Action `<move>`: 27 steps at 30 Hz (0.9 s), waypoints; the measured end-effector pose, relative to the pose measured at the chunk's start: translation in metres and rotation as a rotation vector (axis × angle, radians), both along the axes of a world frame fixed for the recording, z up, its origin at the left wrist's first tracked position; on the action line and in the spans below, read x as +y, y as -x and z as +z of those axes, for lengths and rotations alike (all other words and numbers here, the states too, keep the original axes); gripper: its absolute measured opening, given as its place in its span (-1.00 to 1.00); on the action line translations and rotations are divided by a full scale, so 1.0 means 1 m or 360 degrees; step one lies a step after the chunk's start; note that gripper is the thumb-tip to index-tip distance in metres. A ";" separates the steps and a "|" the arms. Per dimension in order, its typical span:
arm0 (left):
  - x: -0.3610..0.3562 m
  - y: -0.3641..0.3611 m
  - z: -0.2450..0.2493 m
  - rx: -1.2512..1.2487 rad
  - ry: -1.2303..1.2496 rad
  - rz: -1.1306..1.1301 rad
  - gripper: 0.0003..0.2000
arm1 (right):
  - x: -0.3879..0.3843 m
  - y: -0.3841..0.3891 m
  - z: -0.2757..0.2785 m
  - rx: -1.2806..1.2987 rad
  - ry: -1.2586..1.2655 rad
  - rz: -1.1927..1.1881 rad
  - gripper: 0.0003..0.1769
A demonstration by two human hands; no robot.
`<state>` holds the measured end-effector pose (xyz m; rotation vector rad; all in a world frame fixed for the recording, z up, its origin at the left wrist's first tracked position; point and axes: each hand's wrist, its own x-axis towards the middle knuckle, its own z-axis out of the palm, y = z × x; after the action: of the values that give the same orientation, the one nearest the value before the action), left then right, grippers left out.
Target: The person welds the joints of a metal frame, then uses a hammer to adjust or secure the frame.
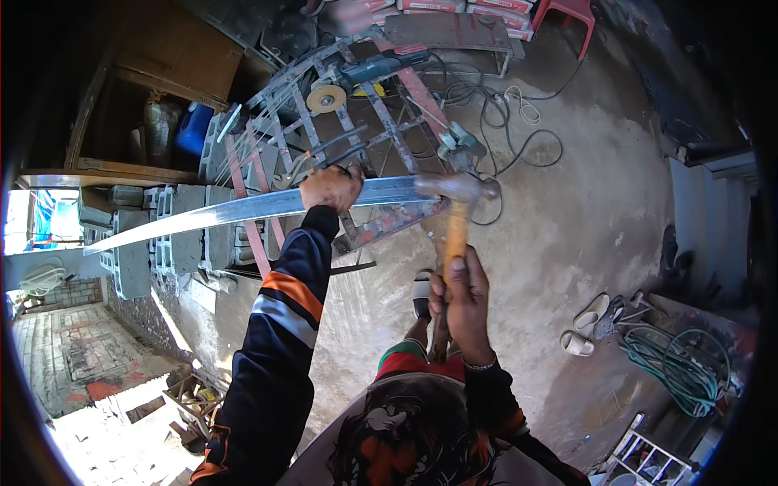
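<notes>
A long shiny metal bar (211, 215) stretches from the far left to the middle of the view, lying across a metal grid frame (309, 125). My left hand (331, 190) is wrapped over the bar near its right end, with the fingers closed round it. In my right hand (463, 304) is a hammer (458, 227), gripped by its wooden handle. The hammer's head is blurred by motion and overlaps the bar's right end in this view. Beyond the bar, an angle grinder (369, 71) with a round disc rests on the frame.
Grey hollow blocks (180, 227) are stacked at left under a wooden cabinet (174, 65). Black cable (519, 158) loops over the concrete floor right of the frame. Slippers (585, 324) and a coiled green hose (677, 364) lie at lower right. A red plastic chair (567, 16) stands at the back.
</notes>
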<state>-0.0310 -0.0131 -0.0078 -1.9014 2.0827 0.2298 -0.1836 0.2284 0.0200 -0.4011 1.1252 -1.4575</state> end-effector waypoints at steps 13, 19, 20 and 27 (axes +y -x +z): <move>0.000 -0.004 -0.017 -0.0124 0.0190 -0.0041 -0.34 | 0.000 0.033 -0.065 -0.0289 -0.0395 0.0057 -0.64; -0.005 -0.012 -0.024 -0.0097 0.0228 -0.0082 -0.34 | -0.001 0.033 -0.065 -0.0470 -0.0391 -0.0344 -0.66; -0.004 -0.013 -0.027 -0.0108 0.0225 -0.0086 -0.34 | 0.000 0.035 -0.068 -0.0346 -0.0399 -0.0128 -0.66; -0.005 -0.014 -0.027 -0.0096 0.0254 -0.0084 -0.36 | 0.004 0.023 -0.071 -0.0273 -0.0418 0.0033 -0.66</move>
<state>-0.0175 -0.0185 -0.0352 -1.9126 2.1655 -0.0060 -0.2064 0.2324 -0.0513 -0.1018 1.1508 -1.2794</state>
